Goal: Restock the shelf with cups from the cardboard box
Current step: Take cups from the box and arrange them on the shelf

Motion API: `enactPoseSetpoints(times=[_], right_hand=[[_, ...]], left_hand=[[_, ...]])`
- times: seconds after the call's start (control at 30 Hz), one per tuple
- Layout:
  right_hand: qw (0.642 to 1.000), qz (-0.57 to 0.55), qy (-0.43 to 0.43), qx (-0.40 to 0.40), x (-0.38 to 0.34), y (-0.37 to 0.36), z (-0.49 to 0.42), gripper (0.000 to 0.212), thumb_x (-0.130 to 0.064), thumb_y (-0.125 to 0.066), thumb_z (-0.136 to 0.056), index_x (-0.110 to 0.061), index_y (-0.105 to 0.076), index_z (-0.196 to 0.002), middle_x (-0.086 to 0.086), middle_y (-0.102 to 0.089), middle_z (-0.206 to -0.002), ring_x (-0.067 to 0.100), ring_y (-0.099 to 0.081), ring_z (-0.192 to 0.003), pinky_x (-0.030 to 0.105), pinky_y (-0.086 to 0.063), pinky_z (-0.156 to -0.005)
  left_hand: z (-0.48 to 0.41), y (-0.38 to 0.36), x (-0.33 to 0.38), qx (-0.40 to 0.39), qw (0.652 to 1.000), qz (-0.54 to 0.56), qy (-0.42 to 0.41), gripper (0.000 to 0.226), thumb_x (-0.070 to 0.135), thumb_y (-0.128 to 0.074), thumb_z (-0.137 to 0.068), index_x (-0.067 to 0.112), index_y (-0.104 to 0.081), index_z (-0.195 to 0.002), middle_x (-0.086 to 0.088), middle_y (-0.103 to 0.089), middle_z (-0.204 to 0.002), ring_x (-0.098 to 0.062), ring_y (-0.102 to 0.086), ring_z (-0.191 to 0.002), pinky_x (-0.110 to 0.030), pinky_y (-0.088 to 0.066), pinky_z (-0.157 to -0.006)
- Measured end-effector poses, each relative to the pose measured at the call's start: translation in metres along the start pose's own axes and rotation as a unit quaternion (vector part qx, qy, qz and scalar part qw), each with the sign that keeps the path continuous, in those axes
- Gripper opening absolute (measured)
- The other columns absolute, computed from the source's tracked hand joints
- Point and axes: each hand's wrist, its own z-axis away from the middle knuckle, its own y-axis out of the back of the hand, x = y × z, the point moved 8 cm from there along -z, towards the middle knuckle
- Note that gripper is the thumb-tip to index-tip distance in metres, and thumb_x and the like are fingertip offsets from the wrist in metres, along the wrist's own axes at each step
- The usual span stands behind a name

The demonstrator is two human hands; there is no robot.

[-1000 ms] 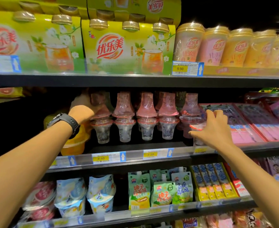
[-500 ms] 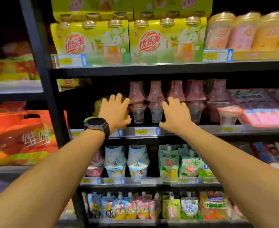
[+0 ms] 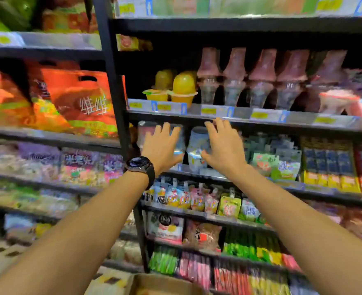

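1. Head view: the left hand (image 3: 162, 145) and right hand (image 3: 223, 145) hover side by side, fingers straight and spread, pinching nothing; a black watch (image 3: 140, 167) sits on the left wrist
2. The pink-lidded cups (image 3: 235, 81) stand in a row above and beyond the fingertips, on the shelf (image 3: 239, 112) whose price-tag rail runs just over the right hand's fingertips; yellow jelly cups (image 3: 183, 88) sit above the left hand, at that row's left end
3. The cardboard box (image 3: 165, 284) shows only as a corner well below both palms, between the forearms; what it holds is too blurred to tell
4. With both palms empty, the step is probably the reach down for more cups: drop the hands straight towards the box, clear of the white pouches (image 3: 197, 145) just behind the palms
5. Take each cup round its clear body, not its lid, one per hand, and lift it upright
6. Where the row has room is too blurred to judge, so look before setting down
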Motion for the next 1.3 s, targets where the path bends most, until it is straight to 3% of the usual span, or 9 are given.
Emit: enactPoseSetpoints(times=[0.13, 0.27, 0.5, 0.6, 0.73, 0.97, 1.1, 1.2, 1.3], right_hand=[[0.995, -0.014, 0.008, -0.096, -0.012, -0.062, 0.066, 0.066, -0.04, -0.072, -0.074, -0.01, -0.046, -0.128, 0.016, -0.044, -0.128, 0.036, -0.045, -0.112, 0.044, -0.044, -0.081], [0.976, -0.036, 0.016, -0.216, -0.024, -0.127, 0.132, 0.08, -0.045, -0.072, -0.076, -0.011, -0.035, -0.14, 0.017, -0.033, -0.142, 0.036, -0.035, -0.128, 0.046, -0.039, -0.096], [0.93, -0.039, 0.012, -0.364, -0.056, -0.239, 0.245, 0.09, -0.055, -0.074, -0.071, -0.015, -0.032, -0.141, 0.015, -0.032, -0.141, 0.035, -0.035, -0.128, 0.047, -0.039, -0.097], [0.91, -0.071, 0.009, -0.408, -0.079, -0.306, 0.306, 0.095, -0.053, -0.074, -0.07, -0.018, -0.029, -0.145, 0.013, -0.032, -0.142, 0.034, -0.035, -0.128, 0.048, -0.038, -0.099], [0.876, -0.091, -0.007, -0.473, -0.106, -0.426, 0.405, 0.08, -0.052, -0.069, -0.072, -0.021, -0.037, -0.137, 0.012, -0.033, -0.141, 0.032, -0.032, -0.131, 0.047, -0.033, -0.104], [0.848, -0.049, -0.004, -0.527, -0.115, -0.627, 0.575, 0.072, -0.053, -0.062, -0.077, -0.023, -0.033, -0.136, 0.008, -0.034, -0.136, 0.031, -0.036, -0.127, 0.046, -0.036, -0.102], [0.844, -0.042, 0.031, -0.533, -0.12, -0.731, 0.632, 0.08, -0.056, -0.065, -0.074, -0.023, -0.03, -0.137, 0.007, -0.03, -0.138, 0.027, -0.033, -0.128, 0.043, -0.036, -0.099], [0.852, -0.052, 0.086, -0.514, -0.131, -0.796, 0.652, 0.07, -0.047, -0.062, -0.079, -0.021, -0.032, -0.137, 0.008, -0.032, -0.134, 0.027, -0.035, -0.123, 0.043, -0.042, -0.096], [0.844, -0.096, 0.137, -0.51, -0.148, -0.841, 0.67, 0.075, -0.048, -0.065, -0.08, -0.025, -0.03, -0.143, 0.007, -0.03, -0.139, 0.024, -0.038, -0.12, 0.039, -0.042, -0.099]], left_hand=[[0.06, -0.054, 0.006, -0.073, 0.997, 0.008, 0.033, 0.072, 0.058, -0.058, -0.086, 0.017, -0.034, -0.141, -0.013, -0.042, -0.131, -0.036, -0.044, -0.118, -0.05, -0.044, -0.088], [0.121, -0.115, 0.011, -0.158, 0.986, 0.004, 0.057, 0.076, 0.059, -0.058, -0.087, 0.016, -0.031, -0.143, -0.016, -0.039, -0.139, -0.038, -0.041, -0.125, -0.055, -0.043, -0.094], [0.22, -0.227, 0.023, -0.258, 0.964, 0.033, 0.049, 0.079, 0.058, -0.062, -0.084, 0.016, -0.032, -0.143, -0.015, -0.038, -0.136, -0.037, -0.043, -0.12, -0.052, -0.046, -0.087], [0.27, -0.301, 0.03, -0.277, 0.959, 0.04, 0.04, 0.086, 0.061, -0.066, -0.076, 0.015, -0.037, -0.143, -0.014, -0.044, -0.135, -0.037, -0.047, -0.118, -0.05, -0.05, -0.084], [0.353, -0.435, 0.039, -0.348, 0.936, 0.052, 0.028, 0.076, 0.057, -0.06, -0.082, 0.017, -0.032, -0.141, -0.013, -0.035, -0.142, -0.037, -0.038, -0.128, -0.05, -0.044, -0.089], [0.49, -0.666, 0.071, -0.386, 0.922, 0.037, 0.004, 0.076, 0.06, -0.053, -0.083, 0.018, -0.032, -0.143, -0.012, -0.038, -0.137, -0.035, -0.042, -0.121, -0.046, -0.044, -0.087], [0.53, -0.785, 0.09, -0.413, 0.91, 0.036, 0.016, 0.078, 0.059, -0.06, -0.079, 0.02, -0.026, -0.137, -0.013, -0.034, -0.138, -0.038, -0.04, -0.125, -0.056, -0.047, -0.089], [0.544, -0.847, 0.095, -0.414, 0.909, 0.044, 0.022, 0.079, 0.058, -0.064, -0.079, 0.022, -0.029, -0.14, -0.011, -0.037, -0.137, -0.036, -0.042, -0.124, -0.053, -0.05, -0.086], [0.561, -0.888, 0.093, -0.456, 0.886, 0.082, -0.011, 0.098, 0.072, -0.064, -0.072, 0.025, -0.024, -0.148, -0.007, -0.039, -0.14, -0.032, -0.043, -0.126, -0.05, -0.046, -0.089]])
